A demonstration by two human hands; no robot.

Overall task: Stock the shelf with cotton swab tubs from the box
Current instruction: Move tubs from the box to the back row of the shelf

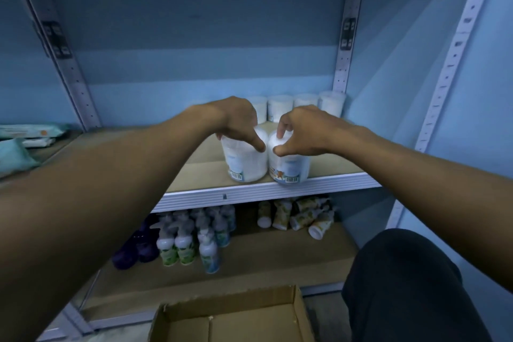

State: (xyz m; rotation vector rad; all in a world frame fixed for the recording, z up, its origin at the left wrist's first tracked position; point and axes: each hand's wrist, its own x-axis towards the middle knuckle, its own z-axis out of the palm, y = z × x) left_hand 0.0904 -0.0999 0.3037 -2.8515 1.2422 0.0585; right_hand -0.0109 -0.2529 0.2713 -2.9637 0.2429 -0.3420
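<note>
Two white cotton swab tubs stand side by side at the front edge of the shelf [333, 182]. My left hand [236, 122] grips the top of the left tub [245, 165]. My right hand [301, 130] grips the top of the right tub [290, 171], whose base slightly overhangs the shelf lip. Several more swab tubs [280, 107] stand in a row at the back of the same shelf, partly hidden by my hands. The cardboard box [298, 311] lies open on the floor below, and the part of it in view is empty.
Lotion bottles [191, 241] and fallen tubes [299, 216] fill the lower shelf. Wipe packs [25, 133] lie on the neighbouring shelf at left. Slotted metal uprights [342, 64] frame the bay. My dark-clothed knee [410, 286] is at lower right.
</note>
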